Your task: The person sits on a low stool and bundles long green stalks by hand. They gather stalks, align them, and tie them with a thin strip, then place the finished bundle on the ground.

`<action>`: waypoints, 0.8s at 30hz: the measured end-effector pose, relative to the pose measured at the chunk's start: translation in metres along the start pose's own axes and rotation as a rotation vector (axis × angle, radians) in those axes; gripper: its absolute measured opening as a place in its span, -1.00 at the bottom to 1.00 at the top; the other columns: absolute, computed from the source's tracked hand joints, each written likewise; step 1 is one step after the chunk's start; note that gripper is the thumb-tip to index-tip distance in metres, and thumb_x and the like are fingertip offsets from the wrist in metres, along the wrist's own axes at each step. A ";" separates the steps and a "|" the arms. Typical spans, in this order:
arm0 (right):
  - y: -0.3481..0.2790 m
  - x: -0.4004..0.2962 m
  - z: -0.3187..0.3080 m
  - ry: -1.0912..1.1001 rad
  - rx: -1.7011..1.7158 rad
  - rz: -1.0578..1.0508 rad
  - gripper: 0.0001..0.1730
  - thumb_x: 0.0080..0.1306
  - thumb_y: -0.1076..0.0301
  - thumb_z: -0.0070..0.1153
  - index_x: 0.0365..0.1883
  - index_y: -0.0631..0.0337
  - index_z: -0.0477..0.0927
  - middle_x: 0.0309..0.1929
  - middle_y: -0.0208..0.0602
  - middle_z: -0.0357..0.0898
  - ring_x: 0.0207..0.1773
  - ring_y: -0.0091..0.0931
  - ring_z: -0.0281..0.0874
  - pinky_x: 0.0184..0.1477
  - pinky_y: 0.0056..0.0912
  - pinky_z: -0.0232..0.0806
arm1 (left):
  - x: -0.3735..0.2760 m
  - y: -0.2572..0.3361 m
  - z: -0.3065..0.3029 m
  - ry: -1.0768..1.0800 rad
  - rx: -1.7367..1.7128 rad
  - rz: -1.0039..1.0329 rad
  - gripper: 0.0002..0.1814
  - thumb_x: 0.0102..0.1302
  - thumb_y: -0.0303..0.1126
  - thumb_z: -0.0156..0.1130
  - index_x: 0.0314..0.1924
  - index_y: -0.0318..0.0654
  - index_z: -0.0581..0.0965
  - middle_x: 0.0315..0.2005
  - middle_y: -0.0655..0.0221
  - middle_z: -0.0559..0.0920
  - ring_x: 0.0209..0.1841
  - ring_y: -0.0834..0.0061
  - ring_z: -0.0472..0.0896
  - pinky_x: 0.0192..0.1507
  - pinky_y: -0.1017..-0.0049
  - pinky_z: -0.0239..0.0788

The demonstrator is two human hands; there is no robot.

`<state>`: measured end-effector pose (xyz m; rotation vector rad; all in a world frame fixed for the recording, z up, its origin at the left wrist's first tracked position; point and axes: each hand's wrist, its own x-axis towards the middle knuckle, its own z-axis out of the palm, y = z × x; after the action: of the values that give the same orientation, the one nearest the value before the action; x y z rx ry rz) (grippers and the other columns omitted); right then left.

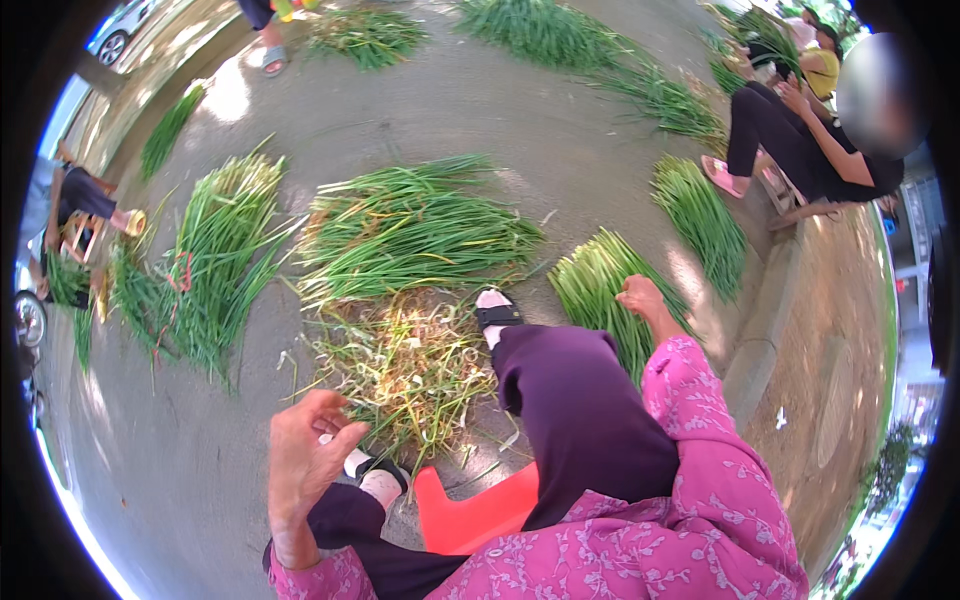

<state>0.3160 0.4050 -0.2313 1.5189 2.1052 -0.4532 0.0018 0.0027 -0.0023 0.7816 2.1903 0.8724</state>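
Observation:
My left hand (311, 442) is raised over the left foot, fingers curled and apart, with nothing seen in it. Above the right-hand bundle of green stalks (600, 281), pale ends pointing away from me, my right hand (643, 297) is bent with its fingers drawn together; whether it holds a stalk I cannot tell. A wide heap of long green leafy stalks (420, 232) lies ahead on the pavement. Nearer, between my feet, is a pile of yellowed leaf trimmings (412, 360). My right foot touches the edge of these trimmings.
A red plastic stool (480, 510) is beneath me. Tied stalks (225, 247) lie left, another bundle (701, 225) right, near the curb (757, 360). More heaps (540, 34) lie farther off. People sit at both sides, one person (802, 142) handling stalks. Someone stands at the top left.

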 end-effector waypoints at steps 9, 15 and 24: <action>-0.111 0.013 -0.085 0.095 -0.109 -0.359 -0.61 0.08 0.07 0.14 -0.19 0.10 0.56 -0.05 -0.18 0.50 0.04 -0.24 0.44 0.05 -0.20 0.31 | -0.018 -0.015 -0.002 -0.019 0.299 0.141 -0.62 -0.10 -0.28 0.39 -0.28 -0.29 0.52 -0.56 0.22 0.59 -0.50 0.28 0.59 -0.42 0.40 0.38; -0.208 0.002 -0.129 0.162 -0.226 -0.661 -0.58 0.09 0.07 0.13 -0.16 0.16 0.55 -0.15 -0.10 0.55 -0.01 -0.20 0.47 0.00 -0.18 0.33 | -0.041 -0.018 -0.005 -0.011 0.406 0.284 -0.62 -0.09 -0.28 0.36 -0.27 -0.26 0.48 -0.49 0.22 0.56 -0.41 0.16 0.54 -0.39 0.28 0.34; -0.345 0.001 -0.118 0.091 -0.605 -0.944 -0.63 0.06 0.10 0.10 -0.33 0.24 0.55 -0.27 -0.04 0.54 -0.10 -0.13 0.48 -0.10 -0.11 0.36 | -0.075 -0.013 -0.030 -0.101 0.532 0.281 -0.63 -0.05 -0.28 0.33 -0.25 -0.19 0.41 -0.54 0.32 0.46 -0.41 0.26 0.48 -0.35 0.32 0.27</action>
<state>-0.0352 0.3584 -0.1427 0.1650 2.6018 -0.0189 0.0225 -0.0696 0.0303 1.3801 2.2775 0.3532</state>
